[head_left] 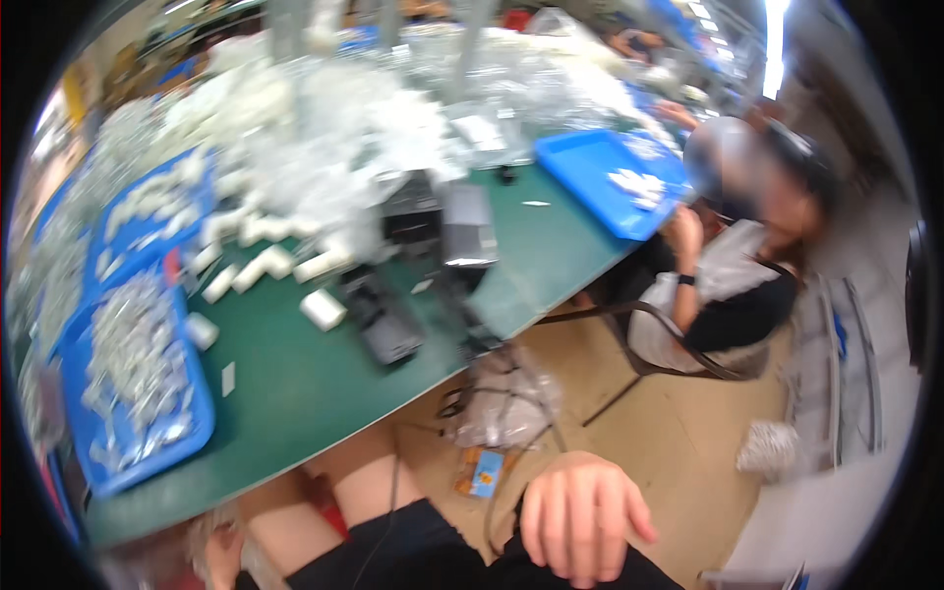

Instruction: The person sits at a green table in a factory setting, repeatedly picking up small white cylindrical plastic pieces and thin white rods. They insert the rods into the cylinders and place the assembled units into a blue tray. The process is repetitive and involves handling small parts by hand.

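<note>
My right hand (582,513) is over my dark-clothed lap at the lower middle, back of the hand up. Its fingers are loosely stretched and the thumb stands apart; nothing shows in it. Low at the left, below the table edge, is my left hand (224,553), partly cut off and blurred. Its fingers look bent, and clear plastic is close beside it; whether it grips any is unclear. On the green table (295,393) nearest my hands lies a blue tray (202,418) heaped with small clear plastic packets. White tube-shaped pieces (323,310) and a black device (382,315) lie farther in.
Clear plastic bags (344,128) pile along the table's far side. Black and grey boxes (468,226) stand mid-table. At the right, a seated person (728,285) works by another blue tray (580,182) with white parts. Cables and a plastic bag (506,403) hang below the edge.
</note>
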`<action>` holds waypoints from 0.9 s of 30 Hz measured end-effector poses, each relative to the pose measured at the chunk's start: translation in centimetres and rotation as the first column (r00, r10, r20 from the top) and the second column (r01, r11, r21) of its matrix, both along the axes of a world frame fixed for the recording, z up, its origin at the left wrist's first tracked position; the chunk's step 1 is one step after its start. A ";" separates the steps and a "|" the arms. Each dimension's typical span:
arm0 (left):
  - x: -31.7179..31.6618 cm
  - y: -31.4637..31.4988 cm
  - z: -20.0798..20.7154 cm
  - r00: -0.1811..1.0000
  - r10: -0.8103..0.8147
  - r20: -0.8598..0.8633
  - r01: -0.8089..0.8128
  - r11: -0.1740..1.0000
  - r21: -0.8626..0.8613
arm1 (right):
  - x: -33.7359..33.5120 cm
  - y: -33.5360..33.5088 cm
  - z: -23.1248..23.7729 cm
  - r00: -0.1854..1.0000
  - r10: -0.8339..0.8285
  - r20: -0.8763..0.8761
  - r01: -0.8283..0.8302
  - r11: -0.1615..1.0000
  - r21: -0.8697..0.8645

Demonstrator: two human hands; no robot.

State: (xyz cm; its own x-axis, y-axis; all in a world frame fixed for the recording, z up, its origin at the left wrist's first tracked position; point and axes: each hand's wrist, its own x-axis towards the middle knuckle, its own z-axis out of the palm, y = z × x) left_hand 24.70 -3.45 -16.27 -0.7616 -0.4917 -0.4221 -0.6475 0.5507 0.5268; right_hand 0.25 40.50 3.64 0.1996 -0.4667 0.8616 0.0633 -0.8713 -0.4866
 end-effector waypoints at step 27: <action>-18.6 3.7 21.1 0.748 -0.379 -0.544 0.071 0.861 -0.503 | -16.1 -23.2 -6.0 -0.204 -0.394 -0.896 0.806 -0.588 0.075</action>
